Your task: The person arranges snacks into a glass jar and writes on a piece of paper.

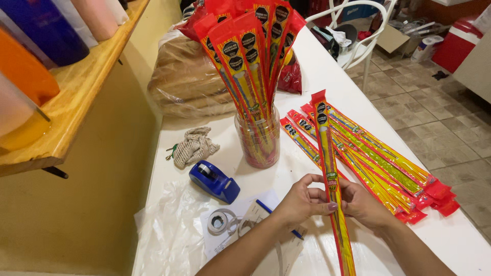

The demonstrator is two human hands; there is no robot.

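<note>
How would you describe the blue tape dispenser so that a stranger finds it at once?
Start at the white table and find the clear jar full of long red packets. Left of and below the jar sits the tape dispenser. It is the only solid blue thing on the table.

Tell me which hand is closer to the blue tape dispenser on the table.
Left. The left hand grips the long red candy packet just right of the blue tape dispenser. The right hand holds the packet's other side, farther away.
</note>
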